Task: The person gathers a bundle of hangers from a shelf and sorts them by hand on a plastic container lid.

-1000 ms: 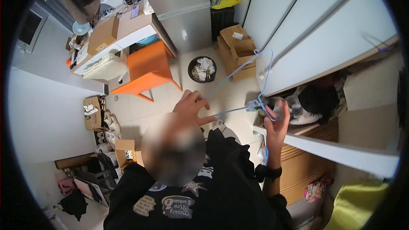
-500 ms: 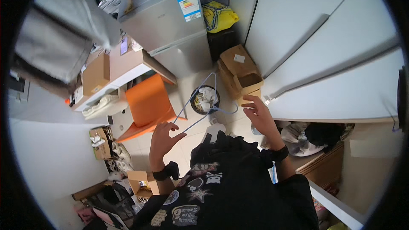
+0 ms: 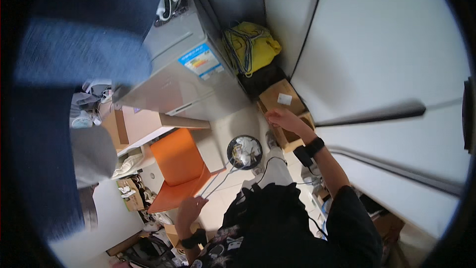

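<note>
My left hand (image 3: 190, 211), low on the left, is closed on a thin blue-grey clothes hanger (image 3: 219, 184). The hanger slants up and away from my fingers, its far part near a round black bin (image 3: 229, 161) on the floor. White crumpled waste fills the bin. My right hand (image 3: 290, 121) is raised on the right, in front of a cardboard box (image 3: 277, 94) in this view. Its fingers are curled together; whether anything is in them is hidden. Dark blue denim (image 3: 84, 52) and other hanging cloth cover the upper left, close to the camera.
An orange chair (image 3: 176, 156) stands left of the bin by a desk (image 3: 144, 129). Behind is a silver fridge (image 3: 168, 87), with a yellow bag (image 3: 255, 49) beside it. White cabinet doors (image 3: 377, 44) line the right. Shoes and boxes crowd the lower left.
My view has shifted, and the denim now fills the upper left. The hanger has tilted lower in my left hand. My right hand has gone from spread fingers to curled ones.
</note>
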A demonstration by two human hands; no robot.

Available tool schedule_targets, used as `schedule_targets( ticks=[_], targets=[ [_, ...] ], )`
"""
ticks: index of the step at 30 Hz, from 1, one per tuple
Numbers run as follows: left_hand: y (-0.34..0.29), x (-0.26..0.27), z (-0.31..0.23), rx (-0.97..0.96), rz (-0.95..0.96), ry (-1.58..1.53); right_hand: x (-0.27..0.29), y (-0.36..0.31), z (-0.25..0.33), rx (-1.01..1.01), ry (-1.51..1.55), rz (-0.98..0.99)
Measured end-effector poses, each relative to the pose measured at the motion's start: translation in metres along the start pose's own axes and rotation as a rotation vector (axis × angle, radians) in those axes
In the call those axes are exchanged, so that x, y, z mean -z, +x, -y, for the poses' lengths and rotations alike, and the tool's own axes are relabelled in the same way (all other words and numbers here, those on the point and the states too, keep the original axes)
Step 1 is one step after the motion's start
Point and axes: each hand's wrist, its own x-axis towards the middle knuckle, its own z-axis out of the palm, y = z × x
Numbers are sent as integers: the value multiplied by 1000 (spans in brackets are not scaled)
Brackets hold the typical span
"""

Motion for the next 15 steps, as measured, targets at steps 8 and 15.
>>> schedule_targets(
  ticks=[8, 15],
  targets=[
    [45, 14, -53, 257, 124, -155, 79, 243, -65, 18, -161, -190],
    [69, 27, -115, 550, 230, -275, 90, 371, -71, -266, -438, -402]
  ],
)
